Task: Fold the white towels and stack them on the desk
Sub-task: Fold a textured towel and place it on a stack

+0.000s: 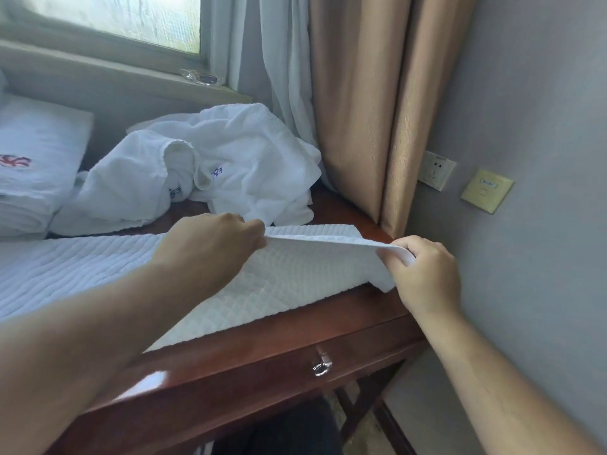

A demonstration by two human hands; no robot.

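1. My left hand (213, 244) and right hand (423, 274) each pinch the lifted right edge of a white quilted cotton towel (279, 277).
2. The towel lies spread across the glossy dark red wooden worktop (295, 339).
3. Crumpled white terry towels (203, 169) are heaped behind it.

I am holding the right end of a white quilted towel (279, 284) lifted off the desk (295, 343), the rest lying flat along its front edge. Crumpled white towels (210, 165) are lying heaped at the back edge, folded ones (29, 165) stacked far left.
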